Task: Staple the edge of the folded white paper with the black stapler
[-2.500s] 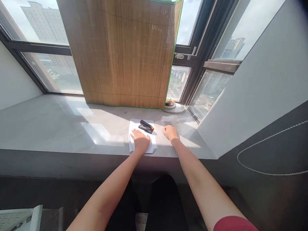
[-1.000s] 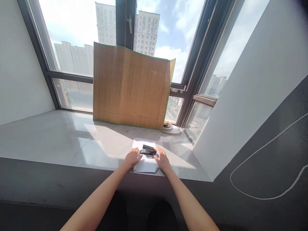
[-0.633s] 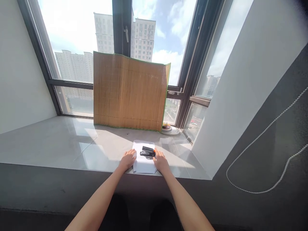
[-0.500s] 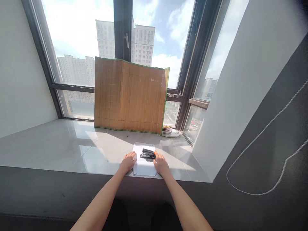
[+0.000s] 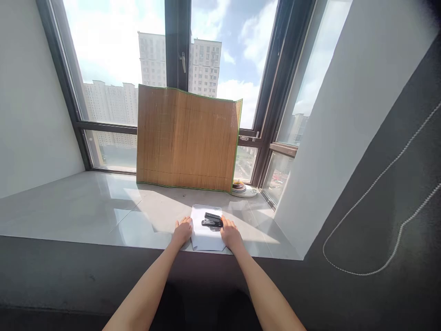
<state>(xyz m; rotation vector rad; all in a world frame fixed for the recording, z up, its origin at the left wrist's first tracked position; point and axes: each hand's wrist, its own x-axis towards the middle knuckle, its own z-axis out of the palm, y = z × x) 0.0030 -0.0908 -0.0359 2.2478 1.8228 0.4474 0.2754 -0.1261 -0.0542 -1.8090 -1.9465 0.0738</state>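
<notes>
On the window sill lies a white sheet of paper [image 5: 206, 241], possibly several stacked. A black stapler [image 5: 212, 219] rests on it, turned sideways, with its jaws apart toward the left. My left hand [image 5: 182, 231] lies flat at the paper's left edge, fingers stretched forward, holding nothing. On the other side, my right hand [image 5: 231, 233] rests over the paper's right edge with its fingers laid out. Its thumb side is against or very close to the stapler's right end; whether it touches I cannot tell.
A brown bamboo mat [image 5: 188, 140] with green edging leans on the window behind the paper. Round flat items [image 5: 241, 188] are stacked at its right foot. The sill's front edge [image 5: 103, 242] runs just before my wrists. A beaded cord [image 5: 365, 275] hangs at the right.
My left hand has shifted slightly left, off the paper's edge. My right hand, the stapler and the paper stay nearly in place. The view has tilted a little.
</notes>
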